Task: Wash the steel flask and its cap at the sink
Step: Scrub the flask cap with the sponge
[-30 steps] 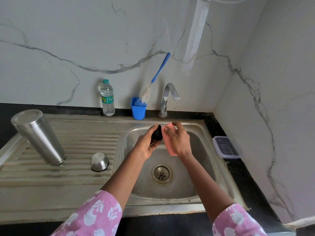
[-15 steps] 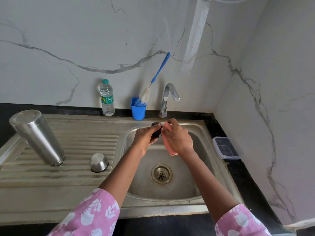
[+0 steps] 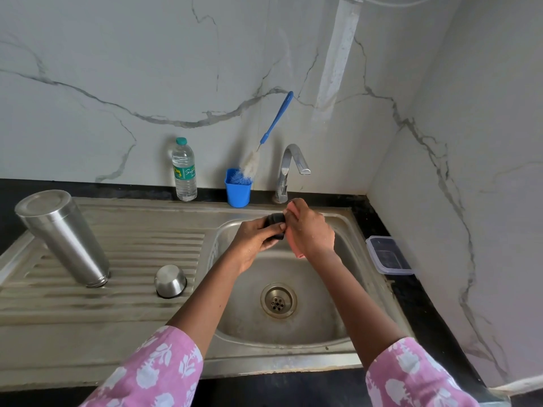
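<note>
Left hand [image 3: 255, 240]: curled round a black cap [image 3: 273, 222], with the thumb laid across it.
Right hand [image 3: 312, 230]: closed on a pink cloth [image 3: 297, 251], which is pressed against the cap.
Forearms: both are bare, stretched forward and brought together at the hands.
Wrists: held almost straight.

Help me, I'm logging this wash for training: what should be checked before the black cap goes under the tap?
1. Cap held securely: ok. The left hand grips the black cap over the basin.
2. Scrubber in hand: ok. The right hand holds the pink scrub pad against the cap.
3. Water running: not ok. No stream shows at the tap.
4. Drain open: ok. Nothing lies on the drain.
5. Steel flask out of the way: ok. It stands mouth down on the drainboard.
6. Cap fully scrubbed: cannot tell. The fingers hide most of it.
</note>
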